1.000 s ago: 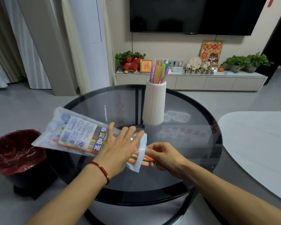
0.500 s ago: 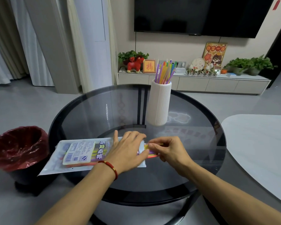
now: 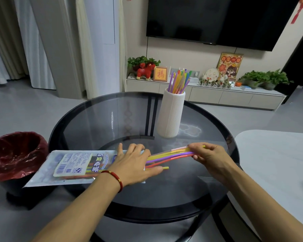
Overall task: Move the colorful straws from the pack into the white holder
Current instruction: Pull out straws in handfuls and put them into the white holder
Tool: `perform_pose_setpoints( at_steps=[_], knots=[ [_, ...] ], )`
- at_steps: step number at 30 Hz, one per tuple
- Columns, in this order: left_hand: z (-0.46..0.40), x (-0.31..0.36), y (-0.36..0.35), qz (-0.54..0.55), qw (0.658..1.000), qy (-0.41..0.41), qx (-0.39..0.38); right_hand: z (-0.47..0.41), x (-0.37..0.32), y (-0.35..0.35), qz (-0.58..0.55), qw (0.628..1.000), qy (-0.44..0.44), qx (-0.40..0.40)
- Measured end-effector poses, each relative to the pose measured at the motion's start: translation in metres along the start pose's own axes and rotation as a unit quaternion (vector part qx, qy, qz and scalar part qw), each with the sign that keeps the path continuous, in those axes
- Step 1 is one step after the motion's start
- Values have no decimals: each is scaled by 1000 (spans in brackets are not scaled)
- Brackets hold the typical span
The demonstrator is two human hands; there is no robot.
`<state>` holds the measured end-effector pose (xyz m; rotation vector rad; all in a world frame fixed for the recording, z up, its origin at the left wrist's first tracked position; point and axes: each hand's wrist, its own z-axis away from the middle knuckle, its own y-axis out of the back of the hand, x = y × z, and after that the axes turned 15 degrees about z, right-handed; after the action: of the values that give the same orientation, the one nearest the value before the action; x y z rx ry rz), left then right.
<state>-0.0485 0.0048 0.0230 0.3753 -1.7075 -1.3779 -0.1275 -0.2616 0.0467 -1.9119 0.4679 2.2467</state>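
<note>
Two hands are busy on the round glass table (image 3: 98,119). Far on the left a bin with a red bag (image 3: 16,154) stands on the floor, same as before. Next comes the pack (image 3: 73,167), lying flat on the glass with its label up and its left end past the table edge. Half a second ago it lay in much the same spot. The left hand (image 3: 135,165), with a red bracelet (image 3: 115,178) on its wrist, presses down on the open end of the pack with flat, spread fingers. Before, the straws only peeked out there. Now a bunch of straws (image 3: 171,155) has slid far out to the right, yellow, purple, pink and orange. One yellow straw (image 3: 162,168) lies lower, just past the left fingers. The right hand (image 3: 208,154) pinches the far ends of the bunch with curled fingers, and it has moved well to the right. Behind, the white holder (image 3: 171,116) stands upright with many straws already in it.
</note>
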Motion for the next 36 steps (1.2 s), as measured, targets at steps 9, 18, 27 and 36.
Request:
perform_pose_setpoints(
  at_steps=[9, 18, 27, 36],
  knots=[
    [-3, 6, -8, -23, 999, -12, 28, 6, 8, -50, -56, 994, 3, -94],
    [-1, 5, -16, -1, 1000, -11, 3, 7, -31, -55, 151, 978, 116, 88],
    [6, 5, -17, -4, 999, -11, -32, -20, -71, -28, 426, 861, 222, 167],
    [4, 8, -17, 1, 999, -13, -44, -35, -40, -47, 442, 868, 194, 114]
  ],
)
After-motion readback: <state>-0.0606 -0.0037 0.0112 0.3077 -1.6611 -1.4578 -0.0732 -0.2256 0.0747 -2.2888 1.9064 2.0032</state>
